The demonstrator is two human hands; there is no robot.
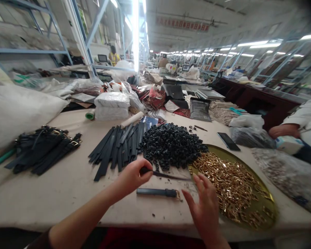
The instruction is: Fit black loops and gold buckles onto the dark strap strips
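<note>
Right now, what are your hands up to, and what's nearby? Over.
Left hand pinching a dark strap. Right hand open near its far end, beside a tray. Buckled strap on table, nearer the body.

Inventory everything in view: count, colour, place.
Buckled straps: many, black, left pile
Plain straps: many, black, centre
Small loops: many, black, centre heap
Tray: one, brassy, right
Metal pieces: many, gold, on tray
Lone buckled strap: one, black, front centre
Held strip: one, dark, centre
Phone: one, black, behind tray
Table: one, pale, foreground
Lights: many, white, overhead
Co-worker's arm: one, white sleeve, far right
Background clutter: uncountable, mixed, beyond
Left hand: one, bare, closed on strip
Right hand: one, bare, open by tray
</note>
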